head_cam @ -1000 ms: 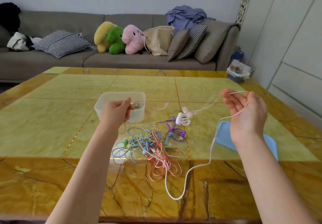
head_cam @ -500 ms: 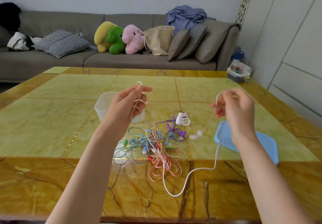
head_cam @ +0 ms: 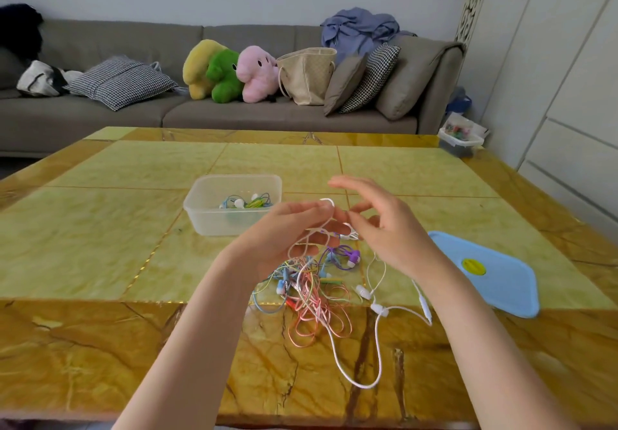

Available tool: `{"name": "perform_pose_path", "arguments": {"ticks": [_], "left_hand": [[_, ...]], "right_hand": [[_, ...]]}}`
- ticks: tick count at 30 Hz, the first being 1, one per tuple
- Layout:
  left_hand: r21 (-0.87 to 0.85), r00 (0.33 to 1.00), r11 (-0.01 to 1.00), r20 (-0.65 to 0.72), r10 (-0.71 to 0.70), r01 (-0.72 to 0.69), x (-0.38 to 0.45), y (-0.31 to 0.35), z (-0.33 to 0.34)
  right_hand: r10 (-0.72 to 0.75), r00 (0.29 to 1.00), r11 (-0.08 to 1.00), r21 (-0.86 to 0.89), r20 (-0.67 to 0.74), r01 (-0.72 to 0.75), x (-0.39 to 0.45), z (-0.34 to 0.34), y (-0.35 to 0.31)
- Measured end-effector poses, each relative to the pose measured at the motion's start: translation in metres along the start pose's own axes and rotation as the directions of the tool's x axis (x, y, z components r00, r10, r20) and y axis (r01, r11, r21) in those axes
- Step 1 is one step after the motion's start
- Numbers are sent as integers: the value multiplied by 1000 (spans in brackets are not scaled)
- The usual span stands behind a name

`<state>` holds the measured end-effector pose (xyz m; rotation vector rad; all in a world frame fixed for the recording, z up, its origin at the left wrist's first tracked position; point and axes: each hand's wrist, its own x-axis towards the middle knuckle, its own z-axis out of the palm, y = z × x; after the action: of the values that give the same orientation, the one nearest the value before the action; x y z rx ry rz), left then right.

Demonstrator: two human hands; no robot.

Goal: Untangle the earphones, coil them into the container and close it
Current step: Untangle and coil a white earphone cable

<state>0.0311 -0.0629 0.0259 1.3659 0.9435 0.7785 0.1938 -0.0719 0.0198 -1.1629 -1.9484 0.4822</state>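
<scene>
A white earphone cable (head_cam: 376, 339) runs from my left hand (head_cam: 287, 232) down in a long loop across the table. My left hand pinches a small loop of it at the fingertips, above the tangled pile of coloured earphones (head_cam: 311, 282). My right hand (head_cam: 378, 225) hovers just right of the left, fingers spread, touching or nearly touching the white cable. The clear plastic container (head_cam: 200, 208) stands behind the hands and holds several coiled earphones. Its blue lid (head_cam: 501, 282) lies flat at the right.
The yellow marble table (head_cam: 100, 228) stretches wide on the left. Behind it a grey sofa (head_cam: 100, 118) carries cushions, plush toys and a beige bag. A small box (head_cam: 459, 138) sits on the floor by the white cabinets at the right.
Both hands have come together over the tangled pile. The left hand left the container and took a loop of the white cable; the right hand opened its fingers.
</scene>
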Motion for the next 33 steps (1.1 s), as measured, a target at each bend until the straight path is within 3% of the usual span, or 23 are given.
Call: {"name": "perform_pose_path", "arguments": {"ticks": [3,7,10,13,16,18,20,23,25,27,30,33], "left_hand": [[40,999,999,29,-14,13,-2,0,-3],[106,998,994,60,-11,4,-6,-2,-10],[169,999,986,35,3,-9,-8,-4,-13],[289,999,957,-9,-30,32,-8,-7,-17],[497,997,865,-21,-69,71,-4,-13,-24],[601,998,796,-39,-57,69,-4,-15,-27],[614,998,789,-66,16,28,-4,-13,-26],[250,976,957,-125,180,-144,-3,-2,-18],[11,973,985,-153,174,-174,0,4,-9],[-114,990,986,-85,112,-121,2,6,1],[10,998,998,-30,62,-61,-2,8,10],[225,986,973,-140,91,-57,-1,7,7]], "right_hand": [[27,999,999,46,24,-28,1,2,1],[46,999,998,-44,21,-45,3,2,4],[118,977,993,-5,-177,-121,6,1,9],[309,818,927,346,-485,-145,10,-7,13],[426,695,833,551,-580,-51,9,-16,11],[349,727,876,482,-591,-28,8,-18,9],[167,836,942,335,-523,21,10,-17,5],[-53,954,992,98,-296,86,12,-5,-2],[-116,970,993,-2,-213,119,12,4,-4],[-134,975,989,-77,-176,123,11,12,-4],[-150,975,983,-130,-166,130,10,16,-6],[-85,987,996,-13,-139,84,9,12,-6]]}}
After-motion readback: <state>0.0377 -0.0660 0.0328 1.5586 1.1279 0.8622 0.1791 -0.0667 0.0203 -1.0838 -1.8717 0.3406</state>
